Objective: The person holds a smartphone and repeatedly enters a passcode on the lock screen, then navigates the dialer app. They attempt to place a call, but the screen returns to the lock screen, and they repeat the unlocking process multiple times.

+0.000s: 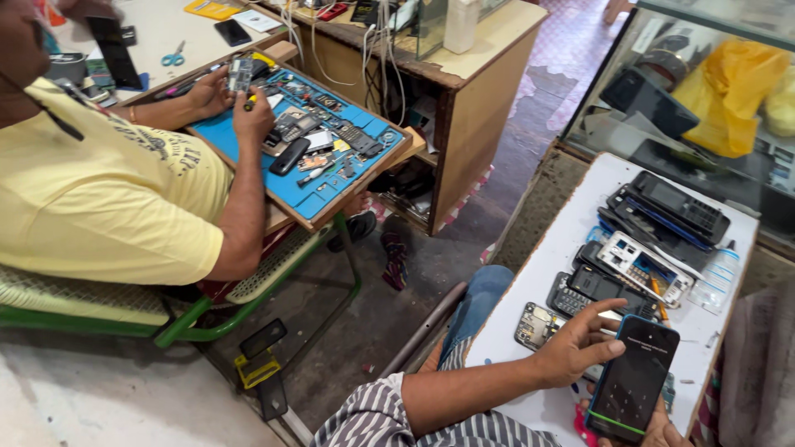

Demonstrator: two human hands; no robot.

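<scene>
My right hand (667,432) shows only partly at the bottom edge, gripping a black smartphone (633,377) from beneath. Its dark screen is lit and has a green lower edge. My left hand (575,348), on a striped-sleeved arm, rests on the white tabletop (571,223) with fingers spread and the thumb against the phone's left edge. Just beyond it lie an opened keypad phone with a bare circuit board (538,324) and several dismantled phones (662,211).
A small clear bottle (716,277) lies by the phones. A glass case holding a yellow bag (729,83) stands behind the table. To the left, a person in a yellow shirt (108,190) works over a blue mat (306,194) of phone parts, seated on a green-framed chair (248,319).
</scene>
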